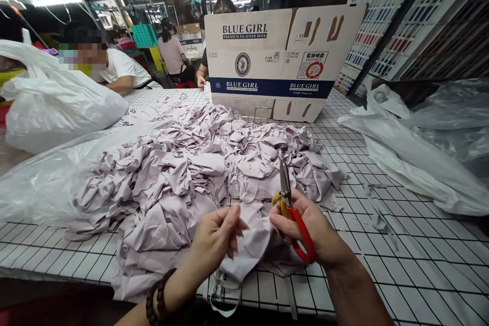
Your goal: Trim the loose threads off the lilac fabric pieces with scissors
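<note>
My right hand [311, 226] is wrapped around a pair of scissors [305, 239] with one red and one yellow handle. The dark blades point up and away, over the heap. Opposite it, my left hand [219, 237] is closed, thumb pressed toward the curled fingers; whether anything sits in the pinch is hidden. Just behind and below the left fingers lies a pale cloth piece [250, 247] with a thin strap hanging at the table's front edge. Both hands are at the near side of a large heap of pale lilac cloth pieces [179, 173].
A Blue Girl beer carton [267, 66] stands behind the heap. Plastic bags lie left [64, 97] and right [412, 158] on the grid-patterned table [382, 265]. Dark scraps [378, 219] lie at right. White crates [412, 20] are stacked beyond. Co-workers sit farther back.
</note>
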Available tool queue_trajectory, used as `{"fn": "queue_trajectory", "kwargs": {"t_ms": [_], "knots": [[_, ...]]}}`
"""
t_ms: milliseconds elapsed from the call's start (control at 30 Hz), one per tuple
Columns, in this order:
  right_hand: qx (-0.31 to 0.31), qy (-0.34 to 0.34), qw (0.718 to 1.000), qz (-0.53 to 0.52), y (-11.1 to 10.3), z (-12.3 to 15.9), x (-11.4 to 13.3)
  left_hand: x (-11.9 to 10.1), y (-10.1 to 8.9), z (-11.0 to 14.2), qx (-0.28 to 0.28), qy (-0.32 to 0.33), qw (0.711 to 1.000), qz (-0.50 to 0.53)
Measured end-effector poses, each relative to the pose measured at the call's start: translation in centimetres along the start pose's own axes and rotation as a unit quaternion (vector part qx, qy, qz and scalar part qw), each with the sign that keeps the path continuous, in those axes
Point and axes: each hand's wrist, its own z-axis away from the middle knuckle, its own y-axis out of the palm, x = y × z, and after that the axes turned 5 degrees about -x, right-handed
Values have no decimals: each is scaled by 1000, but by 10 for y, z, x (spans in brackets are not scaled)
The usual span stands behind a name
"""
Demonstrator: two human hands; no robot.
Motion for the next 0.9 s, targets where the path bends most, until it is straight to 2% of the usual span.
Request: {"fn": "queue_trajectory", "kwargs": {"t_ms": [67,100,167,233,333,433,533,633,733,833,900], "knots": [[36,9,999,7,-2,-2,1,-4,-5,1,-26,79,996,-37],[49,10,999,9,-3,-3,1,-7,-7,0,4,87,996,-35],[72,14,997,14,-6,-4,1,-13,-8,-5,141,21,990,-8],[87,23,996,17,-7,-3,1,-17,-9,-14,266,-76,961,29],[97,42,994,25,-8,-1,1,-19,-12,-31,372,-179,909,66],[108,55,992,22,-7,0,1,-22,-14,-42,446,-244,861,31],[77,62,995,-7,-10,2,-3,-25,-11,-43,459,-244,854,-13],[-9,32,999,-28,-16,12,-16,-27,-7,-39,441,-232,867,-4],[-73,16,997,-25,-17,29,-44,-29,-3,-35,419,-234,877,19],[-162,3,987,-3,-7,43,-78,-33,-2,-33,398,-227,888,31],[-218,-25,976,-1,-3,47,-90,-39,-4,-30,388,-216,895,31]]}}
